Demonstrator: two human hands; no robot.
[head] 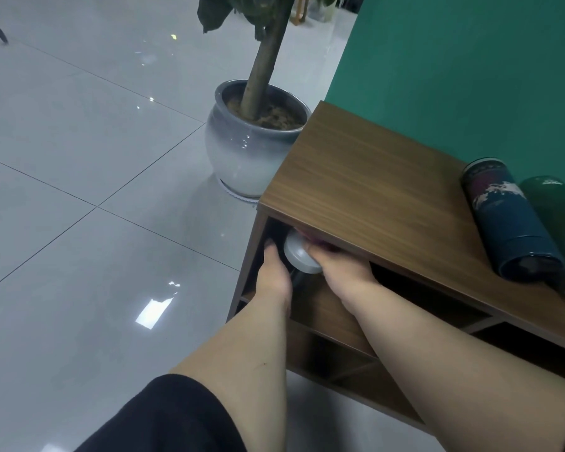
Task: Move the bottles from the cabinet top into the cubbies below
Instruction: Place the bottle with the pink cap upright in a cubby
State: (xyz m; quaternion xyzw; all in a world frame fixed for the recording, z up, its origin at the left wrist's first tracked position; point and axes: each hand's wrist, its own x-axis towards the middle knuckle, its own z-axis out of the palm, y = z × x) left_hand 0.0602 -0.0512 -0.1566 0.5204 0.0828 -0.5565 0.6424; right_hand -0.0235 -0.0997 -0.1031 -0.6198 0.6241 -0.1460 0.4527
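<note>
A bottle with a grey round cap (pixel 300 254) lies in the mouth of the top left cubby of the wooden cabinet (pixel 366 187); only its cap end and a dark strip of body show. My left hand (pixel 274 272) rests against its left side, fingertips inside the cubby. My right hand (pixel 343 265) grips it from the right, fingers hidden under the cabinet top. On the cabinet top at the right lies a dark blue patterned bottle (pixel 509 223) on its side. A dark green bottle (pixel 558 207) lies just behind it against the wall.
A large grey-white ceramic pot (pixel 252 151) with a tree stands on the tiled floor, close to the cabinet's left end. A green wall (pixel 470 66) backs the cabinet. Lower cubbies (pixel 340 363) open beneath the top row. Glossy floor tiles spread to the left.
</note>
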